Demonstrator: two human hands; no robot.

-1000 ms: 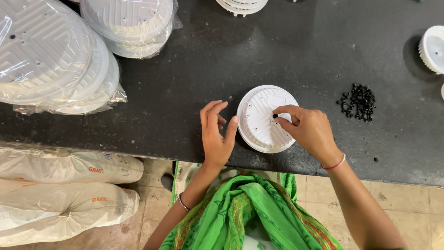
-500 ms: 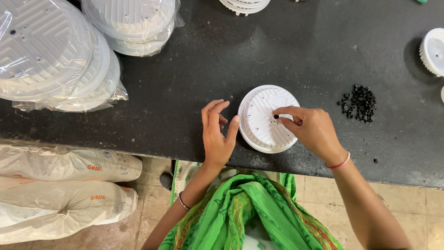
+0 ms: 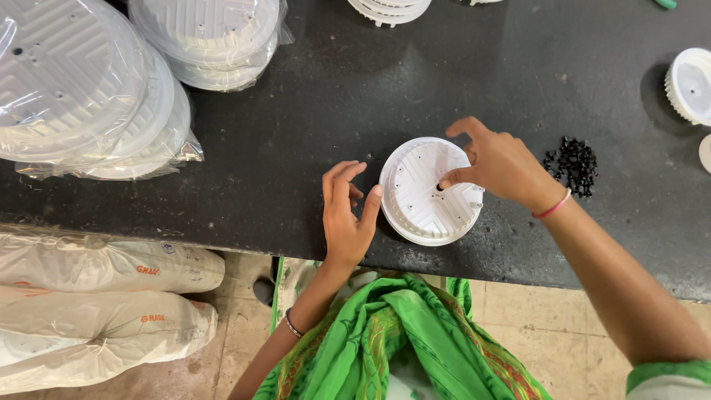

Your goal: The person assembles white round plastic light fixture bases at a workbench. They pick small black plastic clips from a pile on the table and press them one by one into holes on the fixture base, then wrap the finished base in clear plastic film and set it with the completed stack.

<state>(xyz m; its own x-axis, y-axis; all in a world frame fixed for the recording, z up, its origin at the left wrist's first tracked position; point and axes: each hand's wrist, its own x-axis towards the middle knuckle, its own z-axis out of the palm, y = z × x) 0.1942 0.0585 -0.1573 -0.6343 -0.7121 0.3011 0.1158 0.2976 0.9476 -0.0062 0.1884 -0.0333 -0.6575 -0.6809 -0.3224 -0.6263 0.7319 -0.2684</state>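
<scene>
A round white plastic disc (image 3: 422, 200) with ribs and small holes lies near the front edge of the dark table (image 3: 333, 111). My left hand (image 3: 344, 215) rests against its left rim, thumb on the edge. My right hand (image 3: 500, 164) reaches over its right side, thumb and forefinger pinching a small black piece (image 3: 440, 187) down into the disc's face. A small heap of black pieces (image 3: 572, 163) lies just right of my right hand.
Bagged stacks of white discs (image 3: 81, 89) fill the table's left, with another bagged stack (image 3: 215, 37) behind. More white parts (image 3: 389, 9) sit at the far edge and a ribbed white cap (image 3: 689, 83) at right. White sacks (image 3: 96, 311) lie on the floor.
My right hand has shifted up and to the right across the disc, still pressing a black piece into it. My left hand stays on the rim.
</scene>
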